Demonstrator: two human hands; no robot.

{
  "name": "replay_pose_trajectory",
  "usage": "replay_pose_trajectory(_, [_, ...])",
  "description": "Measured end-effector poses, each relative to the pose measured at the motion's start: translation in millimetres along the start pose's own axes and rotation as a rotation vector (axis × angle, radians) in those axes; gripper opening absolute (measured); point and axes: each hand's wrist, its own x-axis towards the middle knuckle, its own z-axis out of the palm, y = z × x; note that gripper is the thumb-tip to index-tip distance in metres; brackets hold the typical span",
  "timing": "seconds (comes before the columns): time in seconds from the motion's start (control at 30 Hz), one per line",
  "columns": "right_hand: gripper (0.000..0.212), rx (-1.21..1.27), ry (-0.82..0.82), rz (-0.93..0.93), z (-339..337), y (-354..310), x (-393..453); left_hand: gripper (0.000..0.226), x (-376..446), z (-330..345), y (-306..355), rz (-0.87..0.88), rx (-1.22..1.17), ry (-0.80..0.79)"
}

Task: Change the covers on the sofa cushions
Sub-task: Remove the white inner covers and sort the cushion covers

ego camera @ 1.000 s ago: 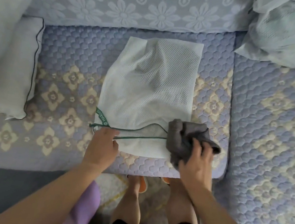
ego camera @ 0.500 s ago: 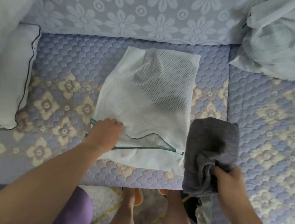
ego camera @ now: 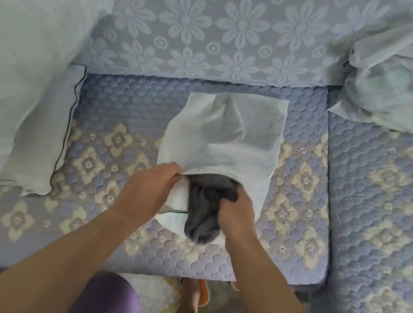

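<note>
Lifting white mesh bag (ego camera: 232, 136) mouth with left hand (ego camera: 152, 184) fingers pinching, right hand (ego camera: 236, 211) fingers gripping bunched grey cloth (ego camera: 205, 204)

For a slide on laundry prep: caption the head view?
Left hand holds the white mesh bag open while right hand pushes grey cloth inside, on the sofa.

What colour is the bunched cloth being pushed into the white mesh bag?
Dark grey cloth, plain and unpatterned, seen in the head view.

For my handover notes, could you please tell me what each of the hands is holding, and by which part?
The left hand pinches the mesh bag by its upper opening edge; the right hand grips the grey cloth at its side.
</note>
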Motion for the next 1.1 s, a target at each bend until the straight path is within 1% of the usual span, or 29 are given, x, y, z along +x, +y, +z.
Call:
replay_pose_trajectory(0.03, [0.045, 0.167, 0.050, 0.071, -1, -3, 5, 0.015, -6, 0, -2, -0.062, -0.020, -0.012])
replay_pose_trajectory(0.07, [0.044, 0.283, 0.073, 0.117, -2, -5, 8, 0.012, -11, 3, -3, -0.110, -0.056, -0.041])
replay_pose_trajectory(0.1, [0.044, 0.335, 0.062, 0.118, 0, -7, 10, 0.012, -16, 6, -2, -0.129, -0.096, -0.072])
replay_pose_trajectory(0.13, [0.047, 0.321, 0.045, 0.095, 6, -9, 10, 0.016, -21, 8, 1, -0.111, -0.127, -0.091])
replay_pose_trajectory(0.17, [0.053, 0.235, 0.036, 0.043, 14, -10, 10, 0.022, -24, 10, 7, -0.070, -0.144, -0.098])
replay_pose_trajectory(0.23, [0.064, -0.055, -0.017, -0.110, 35, -5, 7, 0.033, -27, 11, 22, 0.010, -0.158, -0.059])
replay_pose_trajectory(0.27, [0.063, -0.156, -0.057, -0.166, 46, 4, 3, 0.032, -30, 10, 27, 0.047, -0.152, -0.011])
replay_pose_trajectory(0.33, [0.054, -0.326, -0.124, -0.163, 56, 26, 1, 0.014, -36, 7, 38, 0.150, -0.126, 0.092])
replay_pose_trajectory(0.37, [0.052, -0.359, -0.163, -0.128, 55, 31, 0, 0.013, -41, 7, 40, 0.207, -0.120, 0.126])
replay_pose_trajectory(0.4, [0.049, -0.416, -0.199, -0.174, 53, 35, 1, 0.019, -48, 11, 37, 0.259, -0.123, 0.139])
replay_pose_trajectory(0.43, [0.042, -0.488, -0.258, -0.231, 46, 30, -1, 0.021, -56, 12, 31, 0.271, -0.130, 0.122])
replay_pose_trajectory(0.47, [0.027, -0.555, -0.362, -0.268, 39, 21, -3, 0.021, -63, 16, 25, 0.233, -0.128, 0.119])
replay_pose_trajectory(0.5, [0.017, -0.524, -0.450, -0.241, 31, 13, -7, 0.019, -68, 17, 18, 0.127, -0.126, 0.113])
replay_pose_trajectory(0.53, [0.022, -0.580, -0.465, -0.303, 23, 15, -9, 0.018, -74, 19, 9, -0.020, -0.127, 0.114])
replay_pose_trajectory(0.57, [0.025, -0.586, -0.440, -0.348, 15, 21, -11, 0.018, -78, 21, 0, -0.154, -0.133, 0.097])
replay_pose_trajectory(0.6, [0.026, -0.569, -0.380, -0.372, 4, 34, -14, 0.020, -84, 26, -10, -0.243, -0.143, 0.065])
replay_pose_trajectory(0.67, [0.032, -0.530, -0.163, -0.373, -20, 70, -19, 0.022, -93, 37, -26, -0.367, -0.199, 0.011])
replay_pose_trajectory(0.7, [0.031, -0.516, -0.056, -0.321, -33, 85, -19, 0.029, -96, 43, -33, -0.437, -0.220, -0.013])
replay_pose_trajectory(0.73, [0.027, -0.495, 0.026, -0.234, -43, 95, -15, 0.042, -97, 51, -39, -0.524, -0.258, -0.024])
replay_pose_trajectory(0.77, [0.028, -0.452, 0.082, -0.128, -52, 104, -9, 0.052, -97, 58, -44, -0.629, -0.352, -0.036])
replay_pose_trajectory(0.8, [0.038, -0.385, 0.093, -0.004, -57, 112, 3, 0.056, -94, 66, -47, -0.729, -0.491, -0.036])
replay_pose_trajectory(0.83, [0.054, -0.304, 0.057, 0.111, -58, 113, 14, 0.055, -91, 70, -50, -0.806, -0.575, -0.058])
replay_pose_trajectory(0.87, [0.070, -0.209, 0.030, 0.185, -55, 114, 22, 0.052, -89, 78, -55, -0.860, -0.583, -0.059])
replay_pose_trajectory(0.9, [0.080, -0.158, 0.027, 0.227, -52, 115, 30, 0.047, -85, 85, -62, -0.873, -0.505, -0.054])
replay_pose_trajectory(0.93, [0.080, -0.130, 0.036, 0.242, -49, 115, 37, 0.041, -81, 93, -71, -0.898, -0.427, -0.047])
replay_pose_trajectory(0.97, [0.072, -0.100, 0.040, 0.270, -45, 114, 39, 0.035, -76, 98, -75, -0.939, -0.339, -0.053])
replay_pose_trajectory(1.0, [0.058, -0.069, 0.024, 0.303, -42, 112, 41, 0.032, -71, 101, -80, -0.967, -0.281, -0.058])
replay_pose_trajectory(1.07, [0.035, -0.089, -0.025, 0.328, -39, 111, 36, 0.037, -64, 93, -76, -0.993, -0.296, -0.085])
replay_pose_trajectory(1.1, [0.029, -0.072, -0.015, 0.325, -43, 106, 28, 0.035, -61, 80, -66, -1.014, -0.367, -0.066])
